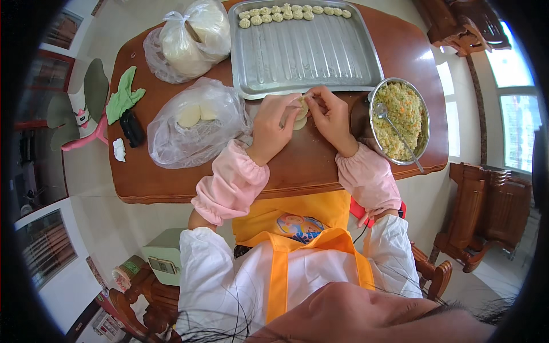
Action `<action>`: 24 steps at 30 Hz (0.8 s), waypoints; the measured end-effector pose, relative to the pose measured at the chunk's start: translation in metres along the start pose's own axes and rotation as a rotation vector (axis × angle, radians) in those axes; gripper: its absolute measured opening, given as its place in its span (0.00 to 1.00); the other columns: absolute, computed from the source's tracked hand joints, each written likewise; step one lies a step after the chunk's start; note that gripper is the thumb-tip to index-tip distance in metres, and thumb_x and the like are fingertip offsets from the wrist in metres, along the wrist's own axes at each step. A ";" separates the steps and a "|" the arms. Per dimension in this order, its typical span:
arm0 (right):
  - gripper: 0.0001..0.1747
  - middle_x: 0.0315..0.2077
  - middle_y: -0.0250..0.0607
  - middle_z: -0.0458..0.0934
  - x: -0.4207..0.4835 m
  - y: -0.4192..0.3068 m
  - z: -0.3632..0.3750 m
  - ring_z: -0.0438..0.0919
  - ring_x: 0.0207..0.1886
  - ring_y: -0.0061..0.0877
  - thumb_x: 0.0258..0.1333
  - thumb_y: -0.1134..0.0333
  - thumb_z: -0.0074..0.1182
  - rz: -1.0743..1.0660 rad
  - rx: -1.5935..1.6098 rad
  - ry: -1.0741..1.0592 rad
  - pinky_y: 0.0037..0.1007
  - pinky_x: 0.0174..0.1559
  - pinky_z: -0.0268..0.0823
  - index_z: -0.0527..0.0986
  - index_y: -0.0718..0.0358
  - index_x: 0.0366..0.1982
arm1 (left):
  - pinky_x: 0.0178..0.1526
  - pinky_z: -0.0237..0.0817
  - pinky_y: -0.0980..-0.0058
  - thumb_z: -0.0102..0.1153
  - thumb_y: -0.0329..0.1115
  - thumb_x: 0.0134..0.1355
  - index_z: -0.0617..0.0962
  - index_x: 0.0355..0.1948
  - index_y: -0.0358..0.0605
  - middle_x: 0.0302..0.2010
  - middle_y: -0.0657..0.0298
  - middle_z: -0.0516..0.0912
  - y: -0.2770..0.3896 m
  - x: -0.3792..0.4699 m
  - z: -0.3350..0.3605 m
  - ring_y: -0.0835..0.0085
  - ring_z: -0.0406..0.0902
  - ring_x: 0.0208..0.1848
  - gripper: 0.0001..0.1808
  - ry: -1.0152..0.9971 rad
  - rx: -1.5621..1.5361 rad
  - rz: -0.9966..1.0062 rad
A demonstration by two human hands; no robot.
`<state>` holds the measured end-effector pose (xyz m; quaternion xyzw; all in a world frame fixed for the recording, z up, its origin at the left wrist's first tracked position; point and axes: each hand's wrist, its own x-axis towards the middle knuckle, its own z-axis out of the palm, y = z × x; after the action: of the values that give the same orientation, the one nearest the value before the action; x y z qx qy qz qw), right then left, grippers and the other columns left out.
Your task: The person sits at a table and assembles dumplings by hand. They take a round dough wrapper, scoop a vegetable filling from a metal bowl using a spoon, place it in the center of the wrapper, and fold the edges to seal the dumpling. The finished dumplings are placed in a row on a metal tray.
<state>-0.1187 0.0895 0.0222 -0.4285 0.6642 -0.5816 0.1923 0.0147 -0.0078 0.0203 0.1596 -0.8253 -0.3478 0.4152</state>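
Between my two hands, near the front rim of the metal tray, is a partly wrapped dumpling (pixel 303 108). My left hand (pixel 272 124) holds it from the left, its fingers curled around the side. The fingertips of my right hand (pixel 333 115) pinch its edge from the right. Just below it shows a round pale dough wrapper (pixel 300 124); whether the two touch is unclear. The large metal tray (pixel 309 55) carries rows of pleated dumplings (pixel 277 17) along its far side. To the right stands a steel bowl of chopped filling (pixel 399 115), with a metal spoon (pixel 396 130) resting in it.
Left of my hands, an open plastic bag (pixel 171 141) holds round dough wrappers (pixel 195 115). A tied bag of wrappers (pixel 188 51) lies behind it. A green cloth (pixel 124 96), a black object (pixel 131 128) and crumpled white tissue (pixel 119 150) occupy the wooden table's (pixel 171 184) left side.
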 end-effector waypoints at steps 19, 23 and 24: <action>0.07 0.35 0.34 0.80 0.000 0.007 -0.001 0.78 0.39 0.15 0.62 0.76 0.55 0.017 0.277 -0.033 0.19 0.38 0.74 0.75 0.71 0.41 | 0.59 0.66 0.74 0.39 0.38 0.75 0.73 0.57 0.32 0.54 0.57 0.78 -0.010 -0.007 0.008 0.72 0.76 0.55 0.20 -0.166 -1.089 -0.760; 0.07 0.34 0.34 0.81 0.000 -0.005 0.000 0.79 0.39 0.15 0.60 0.76 0.58 0.109 0.248 -0.038 0.20 0.40 0.73 0.76 0.70 0.40 | 0.61 0.69 0.68 0.39 0.40 0.75 0.71 0.57 0.33 0.53 0.56 0.78 -0.008 -0.011 0.008 0.68 0.78 0.55 0.21 -0.199 -1.286 -0.884; 0.06 0.33 0.35 0.82 0.000 -0.004 0.001 0.79 0.38 0.16 0.59 0.76 0.58 0.078 0.199 -0.021 0.20 0.40 0.73 0.77 0.70 0.39 | 0.61 0.70 0.67 0.39 0.40 0.75 0.71 0.57 0.32 0.53 0.56 0.78 -0.008 -0.011 0.009 0.67 0.78 0.54 0.21 -0.212 -1.314 -0.892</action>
<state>-0.1169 0.0891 0.0262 -0.3870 0.6173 -0.6323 0.2633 0.0141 -0.0031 0.0048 0.1634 -0.3452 -0.9093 0.1653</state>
